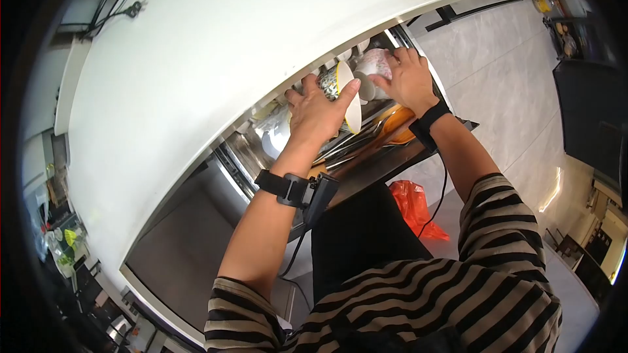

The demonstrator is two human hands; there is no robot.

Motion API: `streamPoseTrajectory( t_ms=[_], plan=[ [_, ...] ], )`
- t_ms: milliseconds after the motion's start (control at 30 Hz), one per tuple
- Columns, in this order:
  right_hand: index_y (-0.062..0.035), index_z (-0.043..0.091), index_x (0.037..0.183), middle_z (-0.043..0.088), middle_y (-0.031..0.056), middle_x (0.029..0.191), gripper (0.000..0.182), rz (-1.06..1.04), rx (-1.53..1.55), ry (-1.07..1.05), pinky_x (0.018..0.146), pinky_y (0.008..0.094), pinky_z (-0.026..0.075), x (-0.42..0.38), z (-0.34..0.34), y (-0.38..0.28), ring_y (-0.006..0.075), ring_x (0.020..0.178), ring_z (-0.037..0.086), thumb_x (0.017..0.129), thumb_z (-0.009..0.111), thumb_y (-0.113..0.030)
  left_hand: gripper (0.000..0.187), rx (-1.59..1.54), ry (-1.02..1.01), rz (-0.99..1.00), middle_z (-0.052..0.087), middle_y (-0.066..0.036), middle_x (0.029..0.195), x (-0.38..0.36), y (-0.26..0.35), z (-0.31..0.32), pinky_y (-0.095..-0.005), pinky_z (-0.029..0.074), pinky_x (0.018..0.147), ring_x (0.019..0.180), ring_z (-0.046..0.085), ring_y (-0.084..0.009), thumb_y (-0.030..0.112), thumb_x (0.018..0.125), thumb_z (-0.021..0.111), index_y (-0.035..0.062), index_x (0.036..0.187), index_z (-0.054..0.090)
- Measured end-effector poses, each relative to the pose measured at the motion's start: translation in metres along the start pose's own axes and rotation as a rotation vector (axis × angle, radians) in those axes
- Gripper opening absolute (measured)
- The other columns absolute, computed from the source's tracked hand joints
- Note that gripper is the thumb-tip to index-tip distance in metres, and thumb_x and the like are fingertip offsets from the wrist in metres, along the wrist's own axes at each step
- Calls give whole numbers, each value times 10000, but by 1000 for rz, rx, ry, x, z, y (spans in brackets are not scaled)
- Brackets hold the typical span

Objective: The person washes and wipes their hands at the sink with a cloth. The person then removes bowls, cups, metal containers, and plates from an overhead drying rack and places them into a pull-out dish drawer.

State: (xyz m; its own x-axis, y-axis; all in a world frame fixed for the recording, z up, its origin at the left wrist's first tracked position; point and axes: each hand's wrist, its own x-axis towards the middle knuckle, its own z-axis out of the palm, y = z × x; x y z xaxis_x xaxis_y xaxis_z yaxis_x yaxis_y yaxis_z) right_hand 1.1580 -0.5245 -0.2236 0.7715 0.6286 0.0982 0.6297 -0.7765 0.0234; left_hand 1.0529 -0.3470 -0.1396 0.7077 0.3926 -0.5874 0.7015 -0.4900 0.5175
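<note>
My left hand point(316, 115) is closed around a patterned bowl point(351, 106) with a yellow rim, fingers on its outside and thumb at the rim. The bowl is tilted on its side above the open drawer point(386, 168), its white inside facing right. My right hand point(413, 82) grips a white cup with a pink pattern point(374, 63) at the drawer's far right end. The cup lies tipped over, its open end hidden in part. Beneath my hands, long metal utensils point(350, 148) and an orange-brown wooden utensil point(398, 121) lie along the drawer's near side.
The white countertop point(190, 52) overhangs the drawer's far side. A red plastic bag point(413, 208) lies below the drawer on the floor. A black plug with its cable point(135, 9) rests on the counter's far left. Thin cables hang from both wrist straps.
</note>
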Motion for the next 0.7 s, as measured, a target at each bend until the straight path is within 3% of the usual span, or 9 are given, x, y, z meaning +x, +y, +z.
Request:
streamPoseTrajectory(
  t_ms=[33,67,167,400,500,700],
  plan=[
    [-42,584,1112,537,87,1024,671,7,-2,-42,791,367,357,-1,-5,-3,231,984,448,742,524,-598,1015,23,-7,-19,211,-401,1286,4,1,3,-445,327,983,1208,304,-502,716,675,528,-24,1312,254],
    [-27,509,1208,529,91,1038,849,32,-10,-119,796,348,336,0,-7,-5,221,993,438,678,518,-691,1032,32,-20,-20,162,-419,1306,8,2,7,-458,313,989,1229,266,-508,725,662,532,-12,1324,240],
    [-18,442,1266,524,92,1037,918,87,17,-187,783,336,340,-5,-15,-15,223,989,438,651,544,-692,1045,78,-19,-37,156,-424,1305,16,5,16,-464,308,988,1230,258,-512,727,655,538,-7,1331,230],
    [28,377,1263,459,157,1049,871,262,338,-132,791,400,378,-11,-8,-25,278,1001,439,614,704,-454,1033,195,24,-92,198,-400,1293,25,12,26,-456,323,976,1219,294,-494,736,665,501,-3,1333,228],
    [27,361,1270,454,177,1037,864,334,409,-161,806,391,434,-12,-7,-27,316,1020,456,604,725,-385,1012,238,2,-104,244,-364,1278,26,14,24,-451,337,965,1195,340,-476,731,677,485,4,1334,233],
    [56,329,1278,436,179,1063,878,404,440,-140,832,371,451,-10,-6,-26,325,1039,428,614,703,-380,967,306,-62,-126,263,-339,1275,29,15,23,-438,358,952,1180,375,-450,703,691,489,20,1334,253]
  ],
)
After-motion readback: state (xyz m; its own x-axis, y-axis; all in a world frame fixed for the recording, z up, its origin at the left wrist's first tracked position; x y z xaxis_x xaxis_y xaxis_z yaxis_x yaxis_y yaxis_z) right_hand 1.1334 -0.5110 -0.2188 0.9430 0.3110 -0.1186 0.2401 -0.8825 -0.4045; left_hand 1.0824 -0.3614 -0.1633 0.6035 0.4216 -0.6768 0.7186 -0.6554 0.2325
